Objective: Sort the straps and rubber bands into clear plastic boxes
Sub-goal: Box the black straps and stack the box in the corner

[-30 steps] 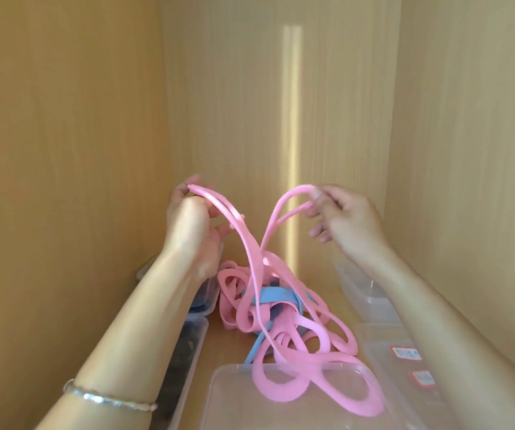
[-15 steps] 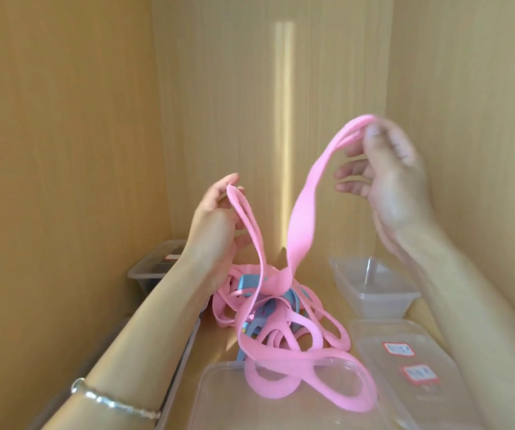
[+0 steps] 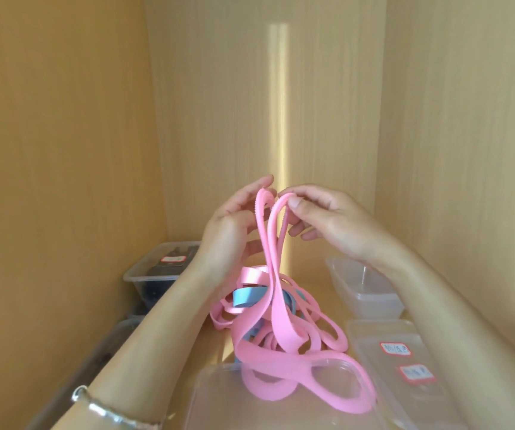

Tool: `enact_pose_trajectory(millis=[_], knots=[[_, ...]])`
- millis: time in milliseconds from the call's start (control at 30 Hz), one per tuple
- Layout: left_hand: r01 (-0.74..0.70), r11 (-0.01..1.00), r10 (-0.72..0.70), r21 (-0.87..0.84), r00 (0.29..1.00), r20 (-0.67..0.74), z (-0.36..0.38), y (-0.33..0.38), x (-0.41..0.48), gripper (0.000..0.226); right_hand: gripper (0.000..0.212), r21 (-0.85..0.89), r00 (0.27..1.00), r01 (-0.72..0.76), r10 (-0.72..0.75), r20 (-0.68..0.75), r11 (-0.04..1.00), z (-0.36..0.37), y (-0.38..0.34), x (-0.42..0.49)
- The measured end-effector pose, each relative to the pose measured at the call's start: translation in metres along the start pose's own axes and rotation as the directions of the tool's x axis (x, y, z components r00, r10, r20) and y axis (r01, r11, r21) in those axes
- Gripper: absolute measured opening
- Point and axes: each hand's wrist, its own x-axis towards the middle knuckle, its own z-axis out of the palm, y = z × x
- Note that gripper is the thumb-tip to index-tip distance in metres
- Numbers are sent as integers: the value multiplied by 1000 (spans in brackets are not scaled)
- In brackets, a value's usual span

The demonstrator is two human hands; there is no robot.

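Observation:
A long pink strap rises from a tangled pile of pink and blue straps on the shelf. My left hand holds one end of it at the top, fingers fairly straight and the strap against them. My right hand pinches the other end between thumb and forefinger; both ends nearly touch. The strap's lower loops lie over a clear plastic box at the front.
An open clear box stands at the right, with two labelled clear lids in front of it. A lidded box holding dark items sits at the left, another box before it. Wooden walls close in on three sides.
My right hand came down and left from its raised position, bringing its strap end beside the end in my left hand. My left hand rose slightly.

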Motion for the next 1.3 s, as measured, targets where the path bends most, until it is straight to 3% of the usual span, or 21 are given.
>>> enact_pose_trajectory(millis=[200,567,733,967,1167,1300], knots=[[61,998,-61,-33,998,-14,6,1,-3,34,12,-11,997,27,-28,-78,1000,3,1,1],[58,998,-56,-17,994,92,18,-1,-3,40,7,52,970,107,-93,-227,993,9,4,3],[60,995,-51,-84,993,103,18,-4,-2,37,5,56,972,118,-104,-210,991,10,3,2],[17,1000,-17,0,998,60,16,-12,0,45,8,76,984,114,-102,-146,991,10,1,1],[60,998,-56,-29,990,128,15,-9,-2,52,18,49,986,100,-92,-135,994,8,2,0],[40,994,-55,101,988,144,15,-8,-4,53,10,21,988,98,-94,-120,995,7,2,0]])
